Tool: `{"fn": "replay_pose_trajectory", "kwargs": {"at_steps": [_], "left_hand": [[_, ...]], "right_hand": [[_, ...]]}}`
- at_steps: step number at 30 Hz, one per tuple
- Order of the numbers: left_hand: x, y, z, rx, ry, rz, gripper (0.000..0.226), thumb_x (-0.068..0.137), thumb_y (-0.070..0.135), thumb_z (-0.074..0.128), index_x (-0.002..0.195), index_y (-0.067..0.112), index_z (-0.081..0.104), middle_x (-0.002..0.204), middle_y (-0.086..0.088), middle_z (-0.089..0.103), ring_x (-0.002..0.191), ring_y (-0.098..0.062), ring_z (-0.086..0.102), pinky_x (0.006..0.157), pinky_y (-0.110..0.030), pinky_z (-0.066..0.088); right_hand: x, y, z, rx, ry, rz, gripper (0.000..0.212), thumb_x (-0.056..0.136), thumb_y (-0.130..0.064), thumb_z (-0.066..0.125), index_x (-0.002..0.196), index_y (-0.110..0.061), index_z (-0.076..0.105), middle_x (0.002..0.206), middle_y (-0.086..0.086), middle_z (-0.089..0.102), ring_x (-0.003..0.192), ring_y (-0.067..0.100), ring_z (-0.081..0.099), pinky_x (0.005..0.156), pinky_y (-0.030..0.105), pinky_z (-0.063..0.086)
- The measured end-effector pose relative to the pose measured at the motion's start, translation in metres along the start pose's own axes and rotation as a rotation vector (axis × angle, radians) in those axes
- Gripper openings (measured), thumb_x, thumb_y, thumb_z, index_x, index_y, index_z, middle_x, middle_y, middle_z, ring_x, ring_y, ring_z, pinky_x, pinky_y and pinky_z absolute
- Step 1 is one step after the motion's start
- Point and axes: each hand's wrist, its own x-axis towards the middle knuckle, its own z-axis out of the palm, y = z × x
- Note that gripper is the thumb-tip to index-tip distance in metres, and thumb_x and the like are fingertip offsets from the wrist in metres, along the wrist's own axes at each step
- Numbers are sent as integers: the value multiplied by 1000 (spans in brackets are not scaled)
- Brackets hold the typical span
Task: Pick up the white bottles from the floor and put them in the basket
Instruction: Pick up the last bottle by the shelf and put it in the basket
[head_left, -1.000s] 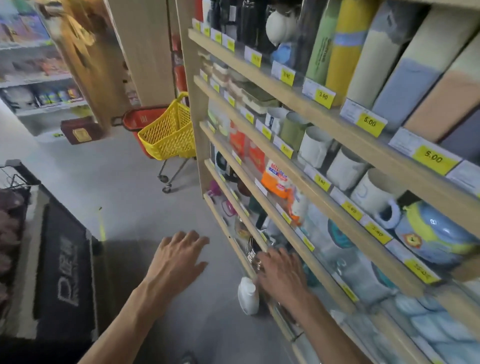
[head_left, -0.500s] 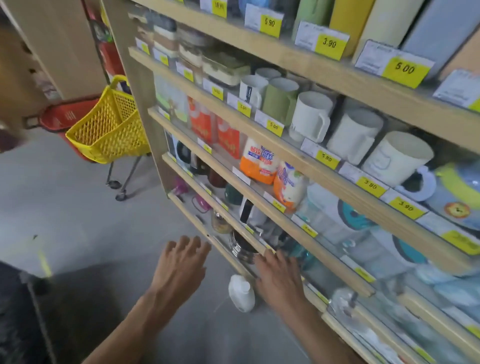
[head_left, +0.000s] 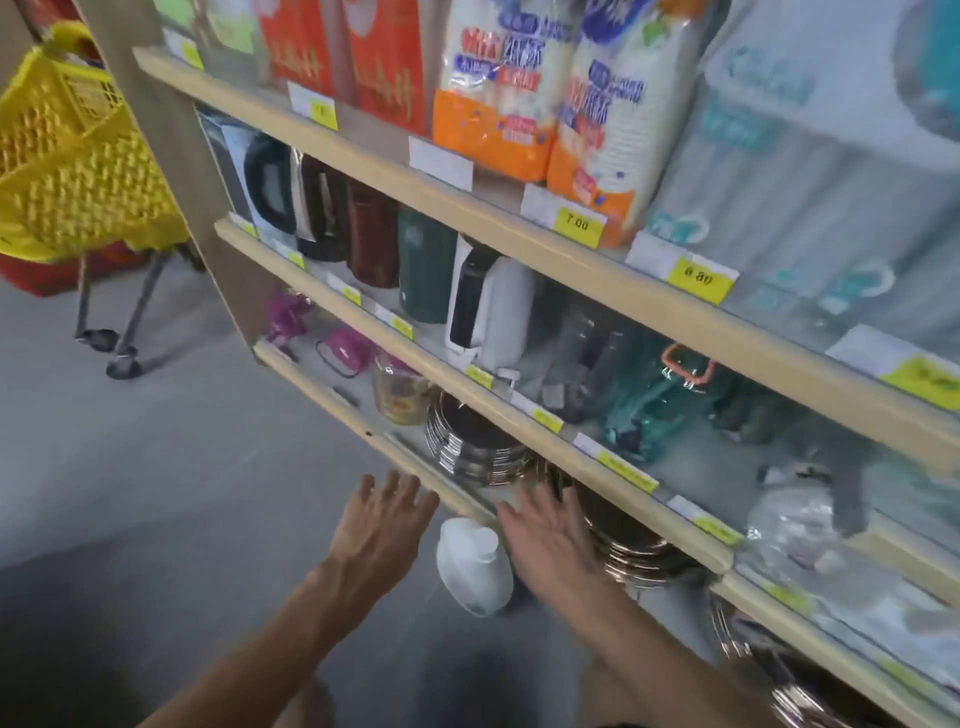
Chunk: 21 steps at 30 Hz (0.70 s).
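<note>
Bottle (head_left: 475, 564), one, white, left hand (head_left: 379, 525), right hand (head_left: 550, 540) flanking, one yellow basket (head_left: 67, 156)

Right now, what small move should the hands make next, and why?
Probably curl the right hand round the white bottle. It sits on the floor between that hand and the left hand, both open and empty. The yellow basket stands off to the left.

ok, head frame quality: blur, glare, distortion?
Head view: motion blur, heaviest on the yellow plastic mesh basket and the clear-wrapped packs; wide-angle lens skews the wooden shelf edges; the white plastic bottle on the floor between left hand and right hand is soft but readable; glints on the stacked metal pans.
</note>
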Motion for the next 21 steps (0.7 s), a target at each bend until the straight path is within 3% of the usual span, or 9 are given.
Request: {"fn": "replay_pose_trajectory", "kwargs": {"at_steps": [3,5,7,8,10,12,16,19,21], "left_hand": [[20,9,80,32,-70,32,58,46,25,93,101,20,76,95,-8,69,84,-29,65,67,-43,55],[35,13,132,63,-107,48,55,80,25,74,133,23,61,130,-8,59,117,-32,56,92,-47,48],[50,18,174,73,-177,62,53,96,21,54,148,24,42,148,-8,43,137,-32,41,105,-47,36],[58,21,189,63,-203,52,53,98,21,51,149,24,39,150,-7,42,139,-32,38,106,-46,34],[60,27,209,-6,-282,10,51,98,25,53,147,26,40,147,-5,44,136,-28,40,106,-43,34],[56,28,224,-90,-310,-32,51,92,29,60,141,27,47,138,-5,52,128,-29,47,101,-42,40],[67,31,257,-107,-331,-25,66,62,38,88,123,27,64,115,-6,65,104,-31,61,82,-48,54],[93,35,279,-116,-331,-11,85,82,47,76,152,28,33,146,-3,44,133,-29,43,104,-44,38],[107,38,288,-159,-357,-9,94,81,49,77,155,27,24,151,-2,37,138,-27,38,108,-43,35]], "right_hand": [[18,-9,77,-53,-3,22,52,99,-12,50,150,-17,41,154,15,38,149,37,27,119,59,20],[30,-16,125,-49,-12,37,50,99,-13,49,149,-17,41,151,15,39,146,37,30,117,59,21],[39,-21,161,-7,-32,90,50,96,-15,55,145,-17,47,146,15,46,142,39,37,115,60,25],[41,-24,172,14,-42,120,50,89,-18,65,138,-18,56,137,16,54,135,40,45,110,60,32],[42,-31,197,110,-68,205,53,55,-22,92,105,-20,76,100,14,69,100,38,65,86,53,50],[41,-34,222,180,-44,253,56,26,-26,98,78,-21,78,77,7,68,77,31,64,70,45,52],[45,-33,250,224,-7,267,56,26,-37,99,73,-20,76,75,2,66,75,26,63,70,42,49],[58,-30,280,265,-18,314,67,18,-39,101,77,-17,76,74,5,68,75,27,67,65,47,55],[65,-31,294,318,-42,347,81,10,-43,101,84,-17,79,76,7,71,76,29,71,61,49,58]]}}
